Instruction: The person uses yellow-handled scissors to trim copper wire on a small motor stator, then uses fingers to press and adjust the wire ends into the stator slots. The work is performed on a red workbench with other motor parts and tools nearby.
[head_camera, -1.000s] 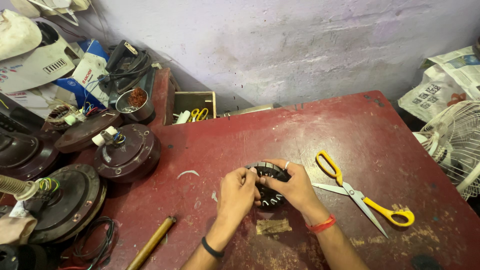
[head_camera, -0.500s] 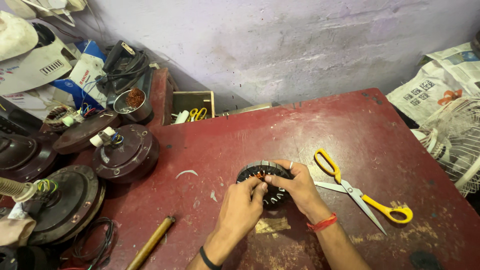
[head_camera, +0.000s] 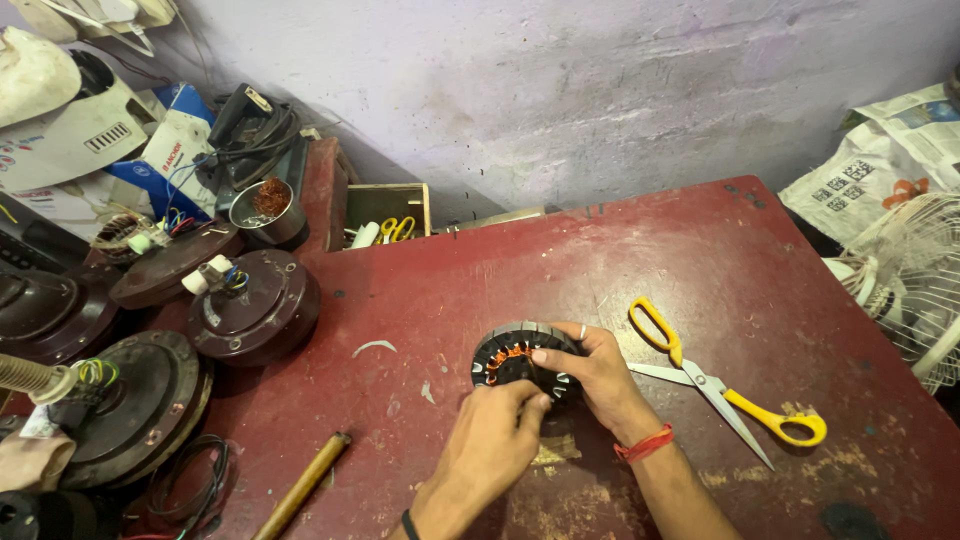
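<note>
A round black motor stator with orange copper windings lies on the dark red table. My right hand, with a red thread at the wrist, cups the stator's right side, a finger laid across its top. My left hand, a black band at the wrist, pinches at the stator's near edge with fingers closed on it. Yellow-handled scissors lie open on the table just right of my right hand.
Several brown fan motor housings with wires crowd the table's left side. A wooden-handled tool lies near the front left. A small wooden box and a metal cup of copper wire stand at the back. A fan guard sits off the right edge.
The view has drifted slightly. My hands have shifted on the stator, uncovering more of its windings; my left hand has moved to its near edge.
</note>
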